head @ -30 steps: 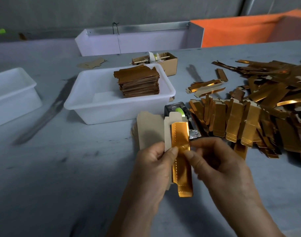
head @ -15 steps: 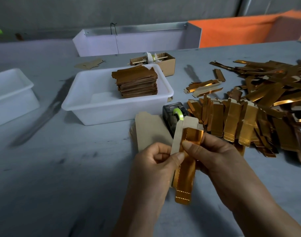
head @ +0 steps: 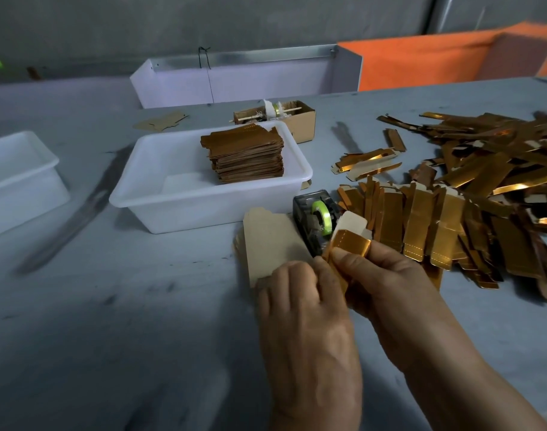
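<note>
Carton blank, gold, centre of frame, just in front of tape dispenser. Held at its left edge by left hand, pinched on top under right hand thumb.

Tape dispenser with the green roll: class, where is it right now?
In the head view, the tape dispenser stands mid-table, between the white tub on its left and the gold carton blanks on its right.
</note>
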A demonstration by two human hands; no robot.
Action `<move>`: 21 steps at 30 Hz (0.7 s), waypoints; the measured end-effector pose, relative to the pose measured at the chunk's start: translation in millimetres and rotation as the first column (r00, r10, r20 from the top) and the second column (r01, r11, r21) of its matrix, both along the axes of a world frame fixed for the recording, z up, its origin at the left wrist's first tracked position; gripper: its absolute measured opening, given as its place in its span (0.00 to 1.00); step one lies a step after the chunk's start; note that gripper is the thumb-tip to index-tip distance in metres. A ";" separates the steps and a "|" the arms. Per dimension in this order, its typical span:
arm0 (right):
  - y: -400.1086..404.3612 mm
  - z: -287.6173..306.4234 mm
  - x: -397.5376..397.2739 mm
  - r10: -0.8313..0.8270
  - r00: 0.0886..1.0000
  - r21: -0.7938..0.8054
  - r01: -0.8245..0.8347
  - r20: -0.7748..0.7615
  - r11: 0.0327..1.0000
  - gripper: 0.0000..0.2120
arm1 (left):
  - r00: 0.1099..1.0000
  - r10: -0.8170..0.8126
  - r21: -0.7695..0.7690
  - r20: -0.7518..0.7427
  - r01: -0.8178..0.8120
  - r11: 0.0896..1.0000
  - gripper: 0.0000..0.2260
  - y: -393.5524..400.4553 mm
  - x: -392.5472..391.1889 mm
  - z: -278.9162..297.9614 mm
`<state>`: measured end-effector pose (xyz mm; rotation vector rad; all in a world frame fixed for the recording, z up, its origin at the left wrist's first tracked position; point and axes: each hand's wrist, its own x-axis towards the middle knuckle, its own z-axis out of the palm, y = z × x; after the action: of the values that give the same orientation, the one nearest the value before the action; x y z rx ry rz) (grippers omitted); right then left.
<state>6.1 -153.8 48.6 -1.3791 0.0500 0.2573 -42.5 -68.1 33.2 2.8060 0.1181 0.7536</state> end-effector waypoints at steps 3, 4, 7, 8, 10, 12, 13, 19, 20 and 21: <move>0.8 1.7 1.0 0.004 0.999 -0.038 -0.002 0.033 0.999 0.15 | 0.958 -0.025 0.029 -0.285 0.034 0.999 0.18 -7.5 2.4 5.5; 1.1 1.4 1.3 0.002 0.999 -0.065 0.001 0.040 0.998 0.17 | 0.960 -0.032 0.022 -0.278 0.040 0.999 0.15 -7.5 3.8 7.8; -1.8 -3.3 3.7 -0.020 0.998 -0.109 0.026 0.060 0.994 0.18 | 0.990 -0.014 -0.072 -0.141 0.004 0.997 0.15 -6.2 2.2 2.5; -3.5 -4.9 4.5 -0.030 0.998 -0.098 0.036 0.055 0.995 0.17 | 0.988 -0.075 -0.180 -0.137 0.050 0.982 0.17 -7.0 -0.4 0.7; -6.6 -7.1 5.1 -0.029 0.999 -0.062 0.032 0.036 0.998 0.14 | 0.988 -0.106 -0.492 -0.109 0.039 0.870 0.12 1.4 2.4 8.0; -7.3 -7.7 4.7 -0.018 0.999 -0.041 0.019 0.033 0.999 0.10 | 0.976 -0.134 -0.789 -0.173 -0.056 0.612 0.05 11.3 6.7 6.9; -6.4 -7.5 4.1 -0.014 0.999 -0.028 0.015 0.038 0.999 0.07 | 0.968 -0.167 -0.874 -0.185 -0.085 0.478 0.02 16.5 8.3 5.9; -1.6 -5.9 6.5 -0.053 0.998 -0.028 0.052 -0.034 0.998 0.10 | 0.919 -0.331 -0.975 -0.213 -0.179 0.130 0.03 31.2 12.6 4.1; -1.6 -5.0 8.9 -0.063 0.996 -0.051 0.060 -0.064 0.997 0.11 | 0.915 -0.346 -0.978 -0.206 -0.178 0.112 0.03 31.0 12.2 3.7; -1.9 -4.3 11.4 -0.071 0.993 -0.055 0.067 -0.090 0.996 0.10 | 0.912 -0.359 -0.980 -0.197 -0.174 0.095 0.03 30.8 11.8 3.6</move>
<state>17.6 -155.7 44.3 -1.4138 0.1814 0.2626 -30.7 -37.3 36.8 1.4484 0.3563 -0.0922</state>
